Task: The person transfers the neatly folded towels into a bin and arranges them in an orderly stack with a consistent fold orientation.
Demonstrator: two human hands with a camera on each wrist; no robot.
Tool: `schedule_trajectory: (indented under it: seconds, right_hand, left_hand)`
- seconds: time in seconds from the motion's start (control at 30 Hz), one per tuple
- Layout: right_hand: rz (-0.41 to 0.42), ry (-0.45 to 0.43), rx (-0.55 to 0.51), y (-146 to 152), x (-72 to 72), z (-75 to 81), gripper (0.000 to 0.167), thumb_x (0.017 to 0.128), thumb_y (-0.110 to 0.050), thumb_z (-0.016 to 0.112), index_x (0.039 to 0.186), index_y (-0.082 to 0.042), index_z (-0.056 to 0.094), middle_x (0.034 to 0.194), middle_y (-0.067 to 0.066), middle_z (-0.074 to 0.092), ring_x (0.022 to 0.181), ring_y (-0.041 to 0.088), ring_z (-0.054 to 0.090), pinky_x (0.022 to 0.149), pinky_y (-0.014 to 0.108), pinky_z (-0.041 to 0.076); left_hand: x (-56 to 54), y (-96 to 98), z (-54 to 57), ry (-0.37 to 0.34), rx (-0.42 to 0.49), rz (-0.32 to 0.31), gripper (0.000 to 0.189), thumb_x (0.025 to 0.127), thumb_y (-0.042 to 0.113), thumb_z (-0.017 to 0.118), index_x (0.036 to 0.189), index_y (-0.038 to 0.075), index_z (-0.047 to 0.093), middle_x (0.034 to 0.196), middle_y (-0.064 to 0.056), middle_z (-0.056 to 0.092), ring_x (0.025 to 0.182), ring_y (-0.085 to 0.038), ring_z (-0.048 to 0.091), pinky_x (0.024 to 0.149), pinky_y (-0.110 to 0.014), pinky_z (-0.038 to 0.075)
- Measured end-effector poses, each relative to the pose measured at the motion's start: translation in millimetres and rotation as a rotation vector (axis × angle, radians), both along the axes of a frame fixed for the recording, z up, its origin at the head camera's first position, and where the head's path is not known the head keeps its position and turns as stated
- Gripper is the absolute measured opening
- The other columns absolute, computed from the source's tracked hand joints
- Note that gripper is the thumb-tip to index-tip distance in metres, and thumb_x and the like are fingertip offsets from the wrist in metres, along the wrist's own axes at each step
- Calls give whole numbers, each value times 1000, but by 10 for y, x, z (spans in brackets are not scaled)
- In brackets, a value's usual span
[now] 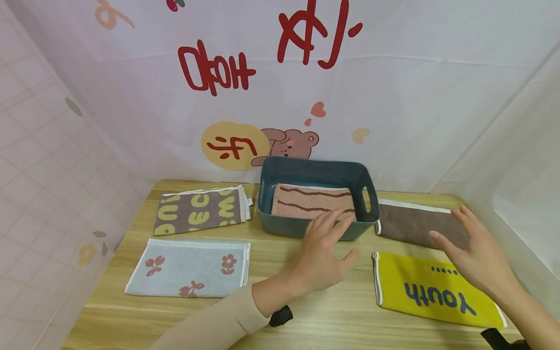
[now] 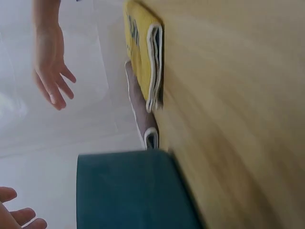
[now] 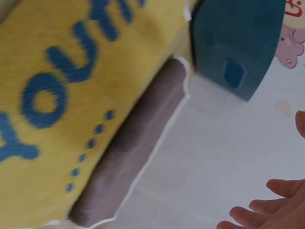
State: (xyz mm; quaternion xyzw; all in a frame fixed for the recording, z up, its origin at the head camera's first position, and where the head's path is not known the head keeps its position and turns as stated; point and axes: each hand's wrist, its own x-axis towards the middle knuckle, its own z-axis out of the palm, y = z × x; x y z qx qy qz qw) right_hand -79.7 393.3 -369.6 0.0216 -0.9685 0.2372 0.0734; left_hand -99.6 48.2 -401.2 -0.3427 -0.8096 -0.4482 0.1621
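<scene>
My left hand (image 1: 321, 255) hovers at the near side of a dark teal plastic basket (image 1: 280, 224), its fingers loosely spread and holding nothing. Inside the basket lies a folded pink towel (image 1: 302, 200) with wavy brown stripes. To the right, my right hand (image 1: 481, 255) hangs over two folded towels with fingers and thumb apart, nothing in it. Below it are a brown towel (image 1: 411, 223) with a white edge and, nearer, a yellow towel (image 1: 400, 274) lettered "Youth". In the right wrist view the right-hand fingers (image 3: 267, 210) show away from the yellow towel (image 3: 119, 62).
On the left of the wooden table (image 1: 341, 311) lie a brownish towel (image 1: 205, 214) with yellow letters and, in front of it, a light blue towel (image 1: 197, 267) with red cherries and flowers. A printed white curtain (image 1: 393, 97) stands right behind the basket.
</scene>
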Motion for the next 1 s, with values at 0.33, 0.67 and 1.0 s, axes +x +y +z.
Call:
schedule_trajectory:
  seconds: [0.33,0.67,1.0]
  right_hand:
    - [-89,-83,45,303,107,-222,88,106,-42,60,162,10,16,166,38,1,138,74,16,101,86,17]
    - [-135,-129,115,639,224,-430,93,105,-45,58,156,19,14,152,51,18,131,75,23,100,83,22]
    - [-120,-378,183,865,208,-532,104,105,-57,52,144,33,18,135,59,29,118,77,34,91,81,35]
  left_hand:
    - [229,253,-92,-95,-244,-41,63,97,42,67,153,15,53,162,-4,42,148,-19,38,119,-40,34]
    - [249,503,-136,-337,-535,-137,73,101,61,49,164,25,38,173,-4,20,158,-24,21,127,-45,17]
    - [256,791,-186,-514,-585,-84,76,96,51,65,161,22,40,160,1,41,140,-15,46,112,-33,42]
